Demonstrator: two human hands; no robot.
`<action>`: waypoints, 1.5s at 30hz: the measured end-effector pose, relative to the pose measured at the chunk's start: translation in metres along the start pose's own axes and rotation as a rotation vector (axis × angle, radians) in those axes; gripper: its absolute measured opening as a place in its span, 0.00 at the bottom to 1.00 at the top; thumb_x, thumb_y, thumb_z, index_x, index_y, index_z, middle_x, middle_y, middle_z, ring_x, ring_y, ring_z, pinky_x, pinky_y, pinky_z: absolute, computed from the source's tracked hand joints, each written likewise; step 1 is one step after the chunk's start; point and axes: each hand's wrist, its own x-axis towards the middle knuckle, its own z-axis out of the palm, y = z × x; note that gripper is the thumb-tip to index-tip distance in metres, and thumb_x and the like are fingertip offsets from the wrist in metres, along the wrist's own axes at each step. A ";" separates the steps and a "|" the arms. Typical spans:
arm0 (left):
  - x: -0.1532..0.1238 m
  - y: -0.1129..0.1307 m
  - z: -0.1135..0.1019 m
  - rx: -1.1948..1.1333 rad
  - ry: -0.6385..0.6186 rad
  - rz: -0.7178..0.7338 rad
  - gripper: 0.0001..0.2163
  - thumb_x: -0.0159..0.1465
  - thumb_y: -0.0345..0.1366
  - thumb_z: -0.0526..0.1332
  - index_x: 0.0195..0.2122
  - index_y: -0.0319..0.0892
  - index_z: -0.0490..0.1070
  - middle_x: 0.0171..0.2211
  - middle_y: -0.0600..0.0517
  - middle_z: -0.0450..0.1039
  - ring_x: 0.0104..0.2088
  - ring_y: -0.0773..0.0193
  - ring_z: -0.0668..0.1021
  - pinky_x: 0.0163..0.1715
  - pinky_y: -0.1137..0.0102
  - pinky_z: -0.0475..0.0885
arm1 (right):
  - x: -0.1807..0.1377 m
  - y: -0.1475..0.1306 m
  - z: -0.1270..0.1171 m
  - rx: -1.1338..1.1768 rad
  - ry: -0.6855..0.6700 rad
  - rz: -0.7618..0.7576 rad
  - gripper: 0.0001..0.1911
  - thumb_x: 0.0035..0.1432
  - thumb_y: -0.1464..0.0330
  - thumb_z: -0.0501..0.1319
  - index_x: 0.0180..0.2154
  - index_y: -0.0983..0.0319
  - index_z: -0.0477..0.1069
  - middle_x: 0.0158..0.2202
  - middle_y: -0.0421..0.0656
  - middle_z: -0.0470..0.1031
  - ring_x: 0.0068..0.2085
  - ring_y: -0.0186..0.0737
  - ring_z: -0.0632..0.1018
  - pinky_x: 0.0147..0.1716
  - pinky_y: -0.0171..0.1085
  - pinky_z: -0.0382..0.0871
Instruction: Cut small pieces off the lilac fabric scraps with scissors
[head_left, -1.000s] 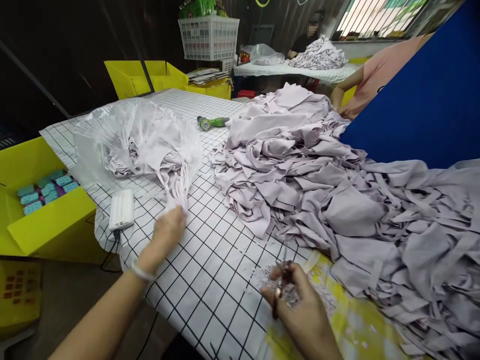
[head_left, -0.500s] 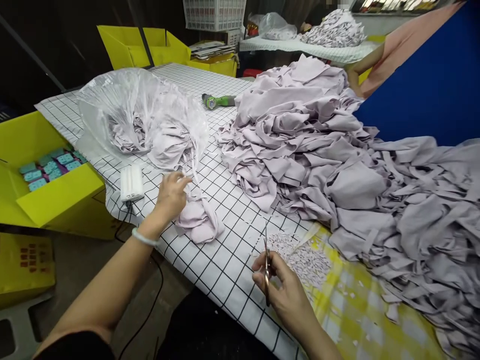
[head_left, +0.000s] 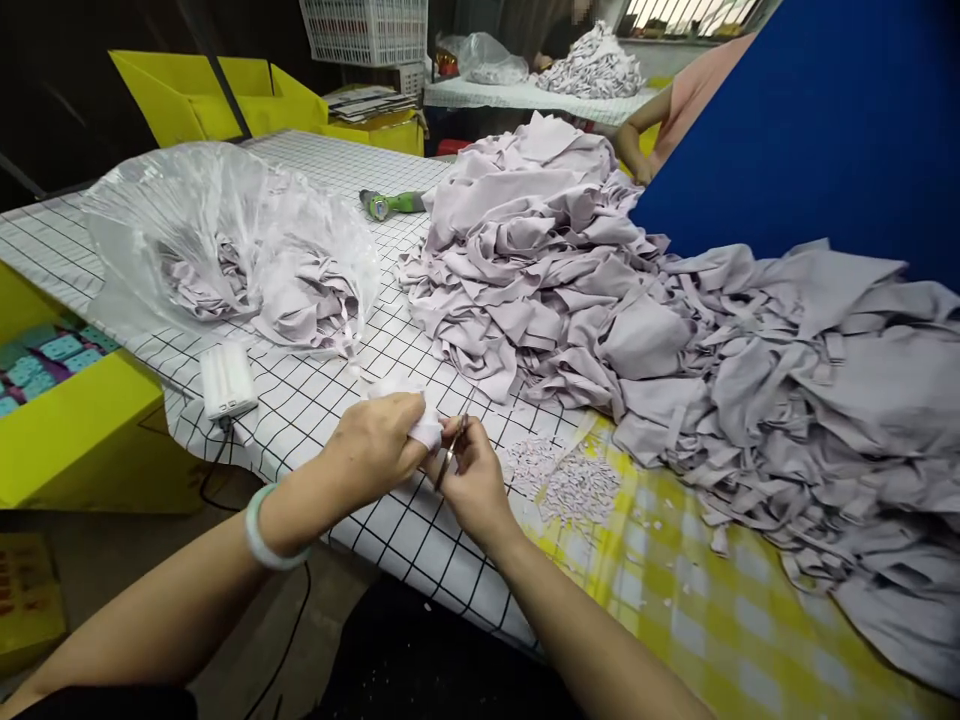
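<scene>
My left hand [head_left: 375,445] is closed around a pale lilac cloth piece [head_left: 427,425], bunched up above the near side of the table. Right beside it, my right hand [head_left: 476,485] grips a small pair of scissors [head_left: 452,450], blades pointing away from me. Fingertips of both hands meet at the cloth's edge, and part of the fabric is hidden behind the left hand. To the right of the scissors lie many tiny fabric clippings [head_left: 577,485]. A large heap of lilac cloth pieces [head_left: 555,290] rises beyond my hands.
A clear plastic bag [head_left: 225,230] with more cloth sits at the left, near a white power bank [head_left: 228,380] with a black cable. A green-handled tool [head_left: 394,204] lies farther back. Yellow boxes [head_left: 82,440] stand off the left edge. Another person's arm [head_left: 641,140] shows behind the heap.
My left hand has picked up the cloth piece from the table and brought it to the right. My right hand with the scissors has moved left to meet it. The view has shifted right.
</scene>
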 end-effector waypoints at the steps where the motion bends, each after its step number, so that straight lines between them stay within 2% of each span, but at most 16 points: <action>1: -0.006 0.005 -0.005 -0.060 -0.028 -0.023 0.07 0.62 0.32 0.55 0.26 0.42 0.62 0.23 0.53 0.64 0.25 0.66 0.64 0.25 0.70 0.57 | 0.004 0.002 0.004 0.060 0.011 0.009 0.20 0.44 0.67 0.73 0.35 0.57 0.64 0.37 0.38 0.74 0.39 0.37 0.77 0.44 0.38 0.72; 4: -0.017 0.006 -0.022 -0.320 -0.266 -0.120 0.08 0.63 0.36 0.57 0.27 0.42 0.62 0.22 0.57 0.60 0.23 0.68 0.63 0.23 0.72 0.57 | 0.008 0.000 -0.001 0.140 0.065 0.012 0.18 0.46 0.64 0.71 0.34 0.57 0.63 0.34 0.36 0.72 0.35 0.34 0.75 0.40 0.36 0.72; 7: -0.024 -0.003 -0.030 -0.610 -0.534 -0.189 0.09 0.67 0.40 0.55 0.34 0.40 0.68 0.27 0.55 0.64 0.26 0.68 0.67 0.26 0.74 0.63 | 0.005 -0.011 -0.014 0.233 0.093 0.005 0.19 0.46 0.66 0.71 0.35 0.57 0.62 0.34 0.36 0.73 0.33 0.33 0.74 0.35 0.34 0.70; 9: -0.026 -0.009 -0.027 -0.649 -0.573 -0.200 0.12 0.69 0.41 0.53 0.36 0.40 0.70 0.28 0.54 0.67 0.28 0.67 0.69 0.28 0.73 0.64 | 0.004 -0.019 -0.020 0.304 0.091 0.020 0.19 0.45 0.68 0.71 0.35 0.57 0.63 0.32 0.35 0.73 0.32 0.32 0.73 0.32 0.32 0.68; 13: -0.027 -0.019 -0.029 -0.448 -0.467 -0.190 0.15 0.70 0.42 0.55 0.30 0.40 0.72 0.24 0.54 0.65 0.25 0.67 0.67 0.26 0.73 0.62 | 0.009 -0.028 -0.024 0.365 0.142 0.011 0.19 0.44 0.69 0.72 0.35 0.57 0.64 0.34 0.35 0.73 0.34 0.32 0.74 0.36 0.33 0.69; 17: -0.029 -0.007 -0.060 -0.671 -0.391 -0.118 0.12 0.70 0.39 0.57 0.38 0.43 0.79 0.27 0.51 0.73 0.27 0.65 0.72 0.27 0.73 0.68 | 0.015 -0.026 -0.006 0.416 0.124 0.034 0.20 0.44 0.69 0.71 0.34 0.57 0.63 0.34 0.34 0.73 0.33 0.31 0.74 0.36 0.32 0.70; 20: -0.036 0.016 -0.080 -0.727 -0.157 0.004 0.10 0.68 0.36 0.59 0.36 0.45 0.81 0.29 0.49 0.74 0.29 0.63 0.74 0.27 0.72 0.71 | 0.004 -0.019 0.026 0.454 -0.015 0.110 0.20 0.44 0.68 0.72 0.34 0.57 0.63 0.33 0.34 0.73 0.31 0.31 0.73 0.32 0.32 0.69; 22: -0.039 0.030 -0.081 -0.707 0.059 0.029 0.09 0.67 0.35 0.61 0.34 0.45 0.83 0.37 0.46 0.74 0.37 0.59 0.75 0.32 0.71 0.74 | -0.007 -0.013 0.049 0.473 -0.137 0.183 0.21 0.44 0.66 0.73 0.34 0.57 0.62 0.32 0.34 0.72 0.28 0.31 0.71 0.28 0.32 0.68; 24: -0.038 0.036 -0.071 -0.857 0.223 -0.038 0.09 0.66 0.36 0.63 0.31 0.44 0.82 0.43 0.44 0.72 0.43 0.57 0.75 0.35 0.71 0.76 | -0.016 -0.005 0.065 0.496 -0.202 0.250 0.24 0.43 0.63 0.74 0.34 0.56 0.61 0.31 0.33 0.71 0.26 0.30 0.70 0.26 0.32 0.67; 26: -0.032 0.036 -0.049 -1.171 0.289 -0.166 0.10 0.66 0.37 0.64 0.29 0.42 0.80 0.42 0.46 0.70 0.34 0.64 0.74 0.29 0.73 0.75 | -0.021 0.002 0.067 0.478 -0.190 0.271 0.26 0.41 0.61 0.75 0.34 0.56 0.61 0.31 0.33 0.70 0.27 0.31 0.70 0.27 0.33 0.68; 28: -0.023 0.037 -0.019 -1.415 0.335 -0.261 0.10 0.65 0.38 0.65 0.29 0.40 0.78 0.39 0.49 0.68 0.23 0.74 0.67 0.21 0.76 0.68 | -0.023 0.007 0.052 0.387 -0.143 0.256 0.26 0.40 0.59 0.75 0.33 0.57 0.61 0.31 0.34 0.70 0.29 0.32 0.71 0.32 0.34 0.69; 30: -0.016 0.043 0.012 -1.460 0.367 -0.304 0.09 0.65 0.37 0.65 0.29 0.39 0.78 0.40 0.50 0.66 0.21 0.78 0.62 0.19 0.77 0.64 | -0.028 0.007 0.021 0.204 -0.096 0.212 0.24 0.42 0.58 0.74 0.33 0.57 0.63 0.32 0.35 0.71 0.33 0.35 0.73 0.37 0.37 0.70; 34: -0.012 0.065 0.064 -1.351 0.169 -0.289 0.12 0.71 0.38 0.58 0.32 0.40 0.77 0.35 0.50 0.65 0.25 0.71 0.65 0.24 0.73 0.65 | -0.050 -0.007 -0.058 -0.354 0.025 0.075 0.17 0.52 0.54 0.69 0.35 0.58 0.69 0.36 0.41 0.73 0.39 0.43 0.74 0.44 0.44 0.67; 37: -0.012 0.081 0.083 -1.275 0.042 -0.243 0.14 0.72 0.38 0.54 0.33 0.42 0.75 0.30 0.49 0.63 0.33 0.62 0.69 0.28 0.69 0.66 | -0.069 -0.022 -0.102 -0.716 0.075 -0.047 0.19 0.50 0.52 0.71 0.33 0.58 0.72 0.35 0.43 0.73 0.39 0.46 0.72 0.42 0.46 0.66; 40: -0.009 0.088 0.090 -1.222 -0.041 -0.197 0.15 0.73 0.39 0.52 0.31 0.43 0.71 0.29 0.48 0.62 0.42 0.56 0.70 0.32 0.66 0.68 | -0.081 -0.033 -0.120 -0.895 0.026 -0.148 0.19 0.50 0.51 0.72 0.29 0.58 0.71 0.29 0.42 0.72 0.35 0.44 0.71 0.39 0.44 0.65; 45: -0.003 0.095 0.091 -1.109 -0.068 -0.077 0.15 0.74 0.37 0.51 0.30 0.43 0.68 0.38 0.46 0.64 0.48 0.55 0.68 0.43 0.61 0.70 | -0.084 -0.035 -0.125 -0.969 -0.007 -0.243 0.21 0.53 0.51 0.70 0.25 0.59 0.69 0.22 0.37 0.67 0.29 0.38 0.68 0.36 0.42 0.61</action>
